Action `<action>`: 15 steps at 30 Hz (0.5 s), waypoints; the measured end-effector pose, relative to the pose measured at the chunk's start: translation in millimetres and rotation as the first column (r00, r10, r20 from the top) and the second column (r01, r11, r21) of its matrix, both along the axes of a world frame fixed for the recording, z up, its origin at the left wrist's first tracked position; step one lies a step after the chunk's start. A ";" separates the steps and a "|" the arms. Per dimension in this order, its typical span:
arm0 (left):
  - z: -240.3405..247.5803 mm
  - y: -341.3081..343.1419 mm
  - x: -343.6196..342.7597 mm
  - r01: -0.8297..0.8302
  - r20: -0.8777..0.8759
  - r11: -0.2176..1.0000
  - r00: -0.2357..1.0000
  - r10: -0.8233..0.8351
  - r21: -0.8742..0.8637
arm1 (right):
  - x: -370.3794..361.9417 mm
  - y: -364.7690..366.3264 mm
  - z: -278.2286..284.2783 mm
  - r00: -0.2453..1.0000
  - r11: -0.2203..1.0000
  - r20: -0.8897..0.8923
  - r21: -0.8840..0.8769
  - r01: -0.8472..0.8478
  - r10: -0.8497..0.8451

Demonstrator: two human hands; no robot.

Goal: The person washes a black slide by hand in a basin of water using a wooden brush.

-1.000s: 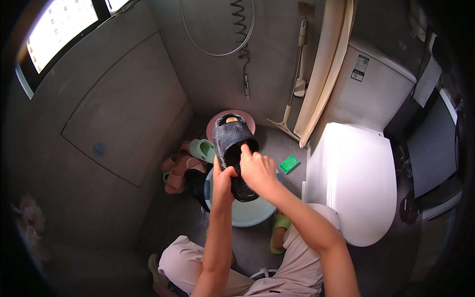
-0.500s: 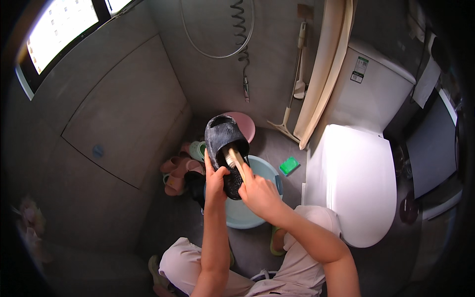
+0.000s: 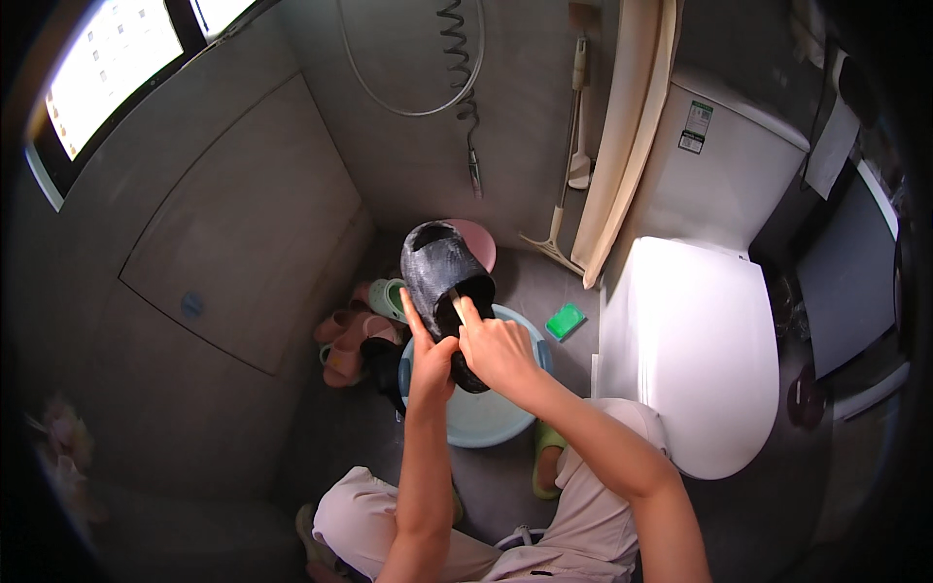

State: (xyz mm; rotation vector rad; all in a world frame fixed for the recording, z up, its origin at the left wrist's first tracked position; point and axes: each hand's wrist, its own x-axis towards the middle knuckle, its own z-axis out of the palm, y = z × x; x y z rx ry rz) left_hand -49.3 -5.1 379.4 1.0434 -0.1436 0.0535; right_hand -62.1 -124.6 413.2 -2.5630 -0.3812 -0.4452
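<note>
My left hand (image 3: 430, 361) grips a black slipper (image 3: 442, 265) by its side and heel, holding it tilted above a light blue basin (image 3: 491, 418). Whitish streaks, like suds, mark the slipper's upper. In my right hand (image 3: 498, 352) is a brush (image 3: 458, 304) with a pale handle, its head pushed into the slipper's opening under the strap. The bristles are hidden inside the slipper. Liquid appears to stand in the basin below.
Pink slippers (image 3: 348, 355) and a green clog (image 3: 391, 296) lie left of the basin. Behind it sits a pink basin (image 3: 476, 243). A green soap box (image 3: 565, 322) rests on the floor to the right, near the white toilet (image 3: 705, 360). A squeegee (image 3: 557, 233) leans against the back wall.
My right hand has moved up and slightly left, pushing the brush deeper under the strap, so its bristles no longer show. My left hand keeps hold of the slipper.
</note>
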 end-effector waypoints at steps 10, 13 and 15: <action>1.1 2.1 1.7 0.009 -0.121 1.000 0.993 -0.012 -0.020 | 7.8 3.9 -10.5 1.000 0.991 0.024 -0.132 0.001 0.002; -0.4 17.6 2.9 0.015 -0.138 1.000 0.990 -0.016 -0.011 | -12.6 7.2 3.3 0.999 0.993 -0.005 -0.111 -0.048 0.048; -1.7 11.9 6.9 0.004 -0.126 0.999 0.992 -0.010 -0.043 | -6.0 5.6 -7.0 1.000 0.992 -0.016 -0.124 -0.028 0.026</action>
